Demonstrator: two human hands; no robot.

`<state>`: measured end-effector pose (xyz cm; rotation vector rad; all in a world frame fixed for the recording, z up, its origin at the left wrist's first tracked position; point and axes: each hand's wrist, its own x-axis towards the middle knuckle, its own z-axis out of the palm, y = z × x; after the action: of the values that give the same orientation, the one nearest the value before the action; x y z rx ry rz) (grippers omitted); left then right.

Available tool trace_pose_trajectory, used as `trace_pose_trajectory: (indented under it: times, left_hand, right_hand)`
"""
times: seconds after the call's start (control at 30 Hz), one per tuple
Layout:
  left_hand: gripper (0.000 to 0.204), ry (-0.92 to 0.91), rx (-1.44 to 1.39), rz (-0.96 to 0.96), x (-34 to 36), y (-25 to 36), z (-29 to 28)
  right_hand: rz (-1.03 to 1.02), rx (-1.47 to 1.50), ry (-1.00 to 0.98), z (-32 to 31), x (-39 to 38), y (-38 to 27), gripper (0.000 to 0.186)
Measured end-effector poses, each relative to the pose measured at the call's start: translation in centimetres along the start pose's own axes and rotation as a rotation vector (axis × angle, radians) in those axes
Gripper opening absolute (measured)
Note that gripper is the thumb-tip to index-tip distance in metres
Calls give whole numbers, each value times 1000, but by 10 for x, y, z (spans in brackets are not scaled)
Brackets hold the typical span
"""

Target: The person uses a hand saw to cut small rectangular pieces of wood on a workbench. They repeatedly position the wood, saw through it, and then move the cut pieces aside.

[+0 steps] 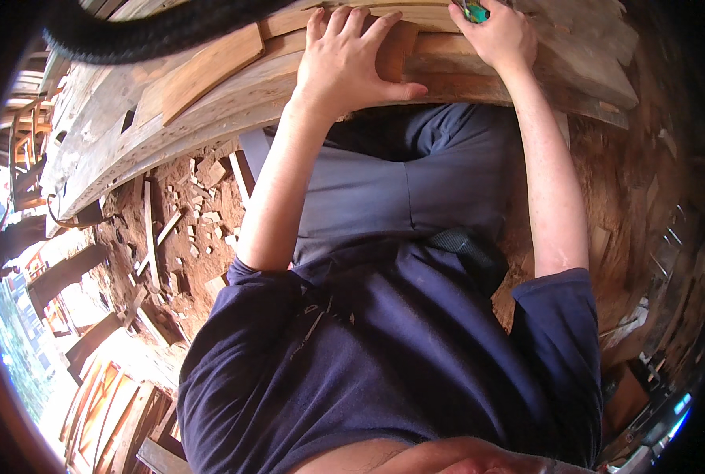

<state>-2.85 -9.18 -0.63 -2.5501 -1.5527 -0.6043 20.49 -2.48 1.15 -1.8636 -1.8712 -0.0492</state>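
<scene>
My left hand [344,62] lies palm down on the wooden workbench [103,154], its fingers spread and the thumb stretched to the right. Under and beside its thumb is a brown piece of wood [397,51]. At the top edge of the view, my right hand [501,38] is closed round a small green and dark object [474,11]. Most of that object is hidden by the fingers and cut off by the frame, so its kind does not show. A long strip of wood [447,65] runs between the two hands.
A loose board [214,71] rests on the bench to the left. A thick black cable or hose [163,35] crosses the upper left. Wood offcuts [202,213] and narrow sticks [150,237] litter the floor at left. Stacked wooden pieces [115,419] stand at the lower left.
</scene>
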Motion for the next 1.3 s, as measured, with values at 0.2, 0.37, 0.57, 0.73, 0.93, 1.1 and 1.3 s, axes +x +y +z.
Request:
trace_pose_trajectory:
  times: [0.2, 0.37, 0.57, 0.73, 0.93, 1.1, 1.3]
  left_hand:
    - [100, 146, 104, -32, 11, 9, -11]
    - [86, 358, 6, -138, 28, 11, -35]
    - [92, 452, -58, -232, 28, 14, -42]
    - [81, 392, -59, -139, 23, 12, -32]
    - [70, 343, -39, -99, 25, 17, -29]
    - [65, 325, -77, -43, 24, 20, -33]
    - [65, 332, -98, -26, 24, 17, -31]
  right_hand:
    - [-160, -82, 29, 17, 5, 20, 54]
    - [-155, -61, 57, 24, 5, 28, 51]
    - [-172, -97, 109, 24, 4, 26, 50]
    - [-228, -59, 104, 20, 3, 25, 49]
    - [-96, 0, 83, 9, 1, 11, 44]
    - [-17, 30, 60, 0, -1, 1, 42]
    - [-9, 10, 64, 1, 0, 0, 43]
